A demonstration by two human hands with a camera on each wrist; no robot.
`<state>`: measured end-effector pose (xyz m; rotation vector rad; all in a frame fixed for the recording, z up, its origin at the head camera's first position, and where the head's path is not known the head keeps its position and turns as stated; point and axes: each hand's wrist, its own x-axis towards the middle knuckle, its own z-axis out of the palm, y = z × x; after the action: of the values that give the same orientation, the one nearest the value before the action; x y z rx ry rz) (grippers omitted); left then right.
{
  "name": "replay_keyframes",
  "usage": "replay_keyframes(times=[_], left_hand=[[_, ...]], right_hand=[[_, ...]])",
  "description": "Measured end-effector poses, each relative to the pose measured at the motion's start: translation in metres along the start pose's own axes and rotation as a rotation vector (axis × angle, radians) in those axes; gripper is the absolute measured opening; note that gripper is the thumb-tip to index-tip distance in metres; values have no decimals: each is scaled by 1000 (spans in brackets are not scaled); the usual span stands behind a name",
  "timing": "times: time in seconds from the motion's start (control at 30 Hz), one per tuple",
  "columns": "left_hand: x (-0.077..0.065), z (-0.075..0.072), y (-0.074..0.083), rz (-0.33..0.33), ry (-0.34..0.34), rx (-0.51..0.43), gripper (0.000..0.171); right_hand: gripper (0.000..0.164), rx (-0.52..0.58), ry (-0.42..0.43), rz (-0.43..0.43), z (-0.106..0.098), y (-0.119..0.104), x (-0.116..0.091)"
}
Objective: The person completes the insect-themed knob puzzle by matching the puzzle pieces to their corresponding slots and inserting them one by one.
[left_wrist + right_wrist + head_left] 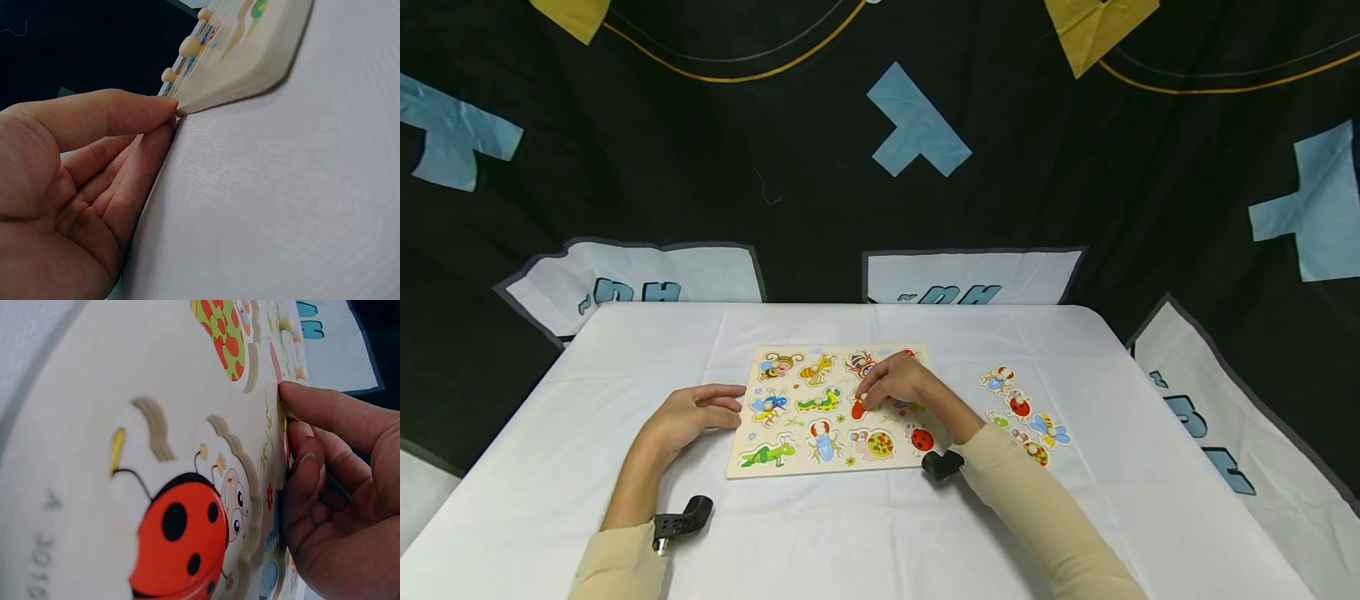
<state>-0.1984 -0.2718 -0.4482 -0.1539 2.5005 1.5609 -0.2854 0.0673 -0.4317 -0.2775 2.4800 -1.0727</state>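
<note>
A wooden insect peg puzzle board (842,465) lies on the white cloth. My left hand (688,421) rests at its left edge, thumb and fingertips touching the side, as the left wrist view shows too. Over the middle row, my right hand (898,382) pinches a small red and yellow puzzle piece (858,409) at its place on the board; the fingers hide most of it. In the right wrist view, the ladybug recess (181,531) holds only its printed picture. Small knobs (190,45) stand up from several fitted pieces.
Right of the board lie several loose pieces: a blue beetle (998,380), a ladybug (1019,405), a winged insect (1049,430), a snail (1036,452) and a partly hidden green one (997,419). A dark patterned curtain (820,192) hangs behind the table.
</note>
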Motion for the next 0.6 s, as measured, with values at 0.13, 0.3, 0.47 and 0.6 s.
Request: replay_keyframes(times=[0.13,0.3,0.47,0.6], left_hand=[[1,0,-1,-3,3,-4,65],[1,0,-2,-1,3,-7,65],[1,0,-1,2,0,-8,65],[1,0,-1,3,2,3,65]], right_hand=[[14,7,6,3,1,1,0],[15,17,11,-12,2,2,0],[15,21,5,-15,2,3,-1],[15,20,-4,-19,0,3,-1]])
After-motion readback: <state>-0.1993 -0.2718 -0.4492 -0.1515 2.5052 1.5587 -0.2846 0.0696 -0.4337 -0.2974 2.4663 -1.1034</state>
